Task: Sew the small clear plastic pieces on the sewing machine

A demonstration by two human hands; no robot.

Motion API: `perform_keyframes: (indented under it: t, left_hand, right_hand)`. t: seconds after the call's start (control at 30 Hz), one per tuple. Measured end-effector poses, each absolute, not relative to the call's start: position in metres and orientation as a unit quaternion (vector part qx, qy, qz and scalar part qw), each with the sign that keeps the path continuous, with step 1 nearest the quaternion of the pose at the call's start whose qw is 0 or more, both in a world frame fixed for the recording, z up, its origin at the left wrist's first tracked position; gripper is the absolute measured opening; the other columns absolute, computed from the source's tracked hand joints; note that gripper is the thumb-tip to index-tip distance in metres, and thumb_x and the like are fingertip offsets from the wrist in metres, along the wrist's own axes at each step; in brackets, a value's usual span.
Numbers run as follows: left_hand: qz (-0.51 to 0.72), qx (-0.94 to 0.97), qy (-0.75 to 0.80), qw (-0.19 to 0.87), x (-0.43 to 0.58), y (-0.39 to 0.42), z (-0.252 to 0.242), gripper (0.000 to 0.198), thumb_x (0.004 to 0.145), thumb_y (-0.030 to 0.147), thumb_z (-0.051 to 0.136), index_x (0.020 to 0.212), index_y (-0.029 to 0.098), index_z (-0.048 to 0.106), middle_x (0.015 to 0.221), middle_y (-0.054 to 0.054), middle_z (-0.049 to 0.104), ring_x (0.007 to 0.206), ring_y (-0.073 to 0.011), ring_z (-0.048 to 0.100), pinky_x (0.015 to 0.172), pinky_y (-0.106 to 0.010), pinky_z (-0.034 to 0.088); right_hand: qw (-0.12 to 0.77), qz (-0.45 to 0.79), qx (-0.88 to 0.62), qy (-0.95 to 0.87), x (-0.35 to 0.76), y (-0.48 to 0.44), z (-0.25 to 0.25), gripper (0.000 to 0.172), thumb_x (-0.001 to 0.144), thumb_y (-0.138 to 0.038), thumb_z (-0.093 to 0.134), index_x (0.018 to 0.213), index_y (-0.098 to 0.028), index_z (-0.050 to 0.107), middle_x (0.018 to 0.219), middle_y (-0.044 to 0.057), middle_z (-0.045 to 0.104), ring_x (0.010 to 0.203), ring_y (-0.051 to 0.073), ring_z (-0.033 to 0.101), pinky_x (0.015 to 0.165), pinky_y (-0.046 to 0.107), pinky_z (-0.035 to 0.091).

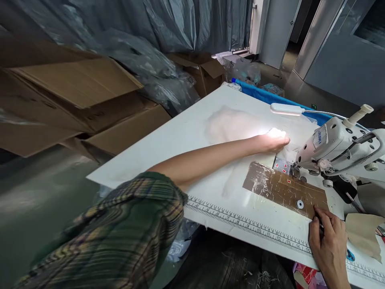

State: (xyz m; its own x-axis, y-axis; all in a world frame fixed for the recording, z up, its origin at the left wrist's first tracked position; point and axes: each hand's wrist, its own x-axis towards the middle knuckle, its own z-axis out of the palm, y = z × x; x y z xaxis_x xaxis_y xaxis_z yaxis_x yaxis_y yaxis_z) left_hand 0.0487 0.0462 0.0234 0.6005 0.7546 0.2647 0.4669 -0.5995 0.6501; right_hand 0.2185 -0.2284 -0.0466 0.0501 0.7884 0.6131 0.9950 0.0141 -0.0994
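My left hand (274, 140) reaches far across the white sewing table (168, 148), lying on sheer white fabric (231, 124) just left of the needle of the white sewing machine (339, 148). The lamp's glare washes the fingers out, so I cannot tell how they sit. My right hand (329, 241) rests at the table's front edge, fingers curled over the printed ruler strip (255, 224), touching the corner of a brown taped patch (285, 188). Something dark shows under the fingers but I cannot make it out.
A white gooseneck lamp (285, 109) shines over the needle area. Open cardboard boxes (75, 100) and grey plastic sheeting (150, 52) stand left and behind. Blue cloth (270, 96) lies past the table's far edge. Beige fabric (363, 233) sits at the right.
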Motion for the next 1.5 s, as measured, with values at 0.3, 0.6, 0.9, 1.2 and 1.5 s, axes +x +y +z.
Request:
perform_keyframes:
  t: [0.3, 0.6, 0.9, 1.2, 1.5]
  left_hand:
    - [0.261, 0.752, 0.386, 0.466, 0.012, 0.010, 0.009, 0.018, 0.078, 0.007, 0.054, 0.083, 0.011, 0.071, 0.063, -0.001, 0.068, 0.054, -0.0119, 0.063, 0.055, -0.023, 0.049]
    - [0.384, 0.438, 0.366, 0.726, 0.025, -0.002, 0.000, 0.017, 0.083, 0.006, 0.062, 0.100, 0.002, 0.063, 0.072, -0.006, 0.070, 0.069, -0.0127, 0.070, 0.081, -0.032, 0.061]
    - [0.445, 0.423, 0.346, 0.710, 0.021, 0.000, -0.008, 0.021, 0.077, 0.000, 0.056, 0.095, 0.002, 0.068, 0.072, -0.004, 0.068, 0.065, -0.0112, 0.066, 0.076, -0.033, 0.062]
    - [0.433, 0.394, 0.343, 0.734, 0.021, -0.001, -0.006, 0.019, 0.080, 0.004, 0.048, 0.091, 0.003, 0.064, 0.069, -0.009, 0.069, 0.070, -0.0192, 0.072, 0.077, -0.040, 0.062]
    - [0.389, 0.547, 0.363, 0.646, 0.019, 0.001, -0.018, 0.045, 0.085, 0.017, 0.056, 0.128, 0.005, 0.052, 0.104, -0.013, 0.070, 0.090, -0.0179, 0.070, 0.090, -0.037, 0.058]
  right_hand:
    - [0.251, -0.211, -0.663, -0.673, 0.216, -0.227, -0.041, 0.033, 0.098, -0.032, 0.040, 0.103, -0.012, 0.065, 0.091, 0.014, 0.064, 0.081, 0.026, 0.055, 0.066, 0.037, 0.038]
    - [0.266, -0.205, -0.673, -0.659, 0.214, -0.228, -0.043, 0.033, 0.098, -0.033, 0.039, 0.104, -0.015, 0.066, 0.091, 0.012, 0.064, 0.081, 0.026, 0.055, 0.068, 0.037, 0.039]
    - [0.292, -0.192, -0.670, -0.655, 0.216, -0.228, -0.047, 0.035, 0.096, -0.035, 0.042, 0.101, -0.013, 0.069, 0.096, 0.018, 0.065, 0.085, 0.030, 0.058, 0.072, 0.043, 0.044]
    - [0.312, -0.215, -0.655, -0.654, 0.211, -0.228, -0.044, 0.031, 0.095, -0.031, 0.046, 0.106, -0.011, 0.067, 0.097, 0.018, 0.065, 0.086, 0.029, 0.059, 0.071, 0.044, 0.048]
    - [0.322, -0.042, -0.623, -0.712, 0.188, -0.199, -0.045, 0.037, 0.097, -0.035, 0.049, 0.126, -0.018, 0.063, 0.104, 0.013, 0.067, 0.095, 0.025, 0.063, 0.079, 0.042, 0.056]
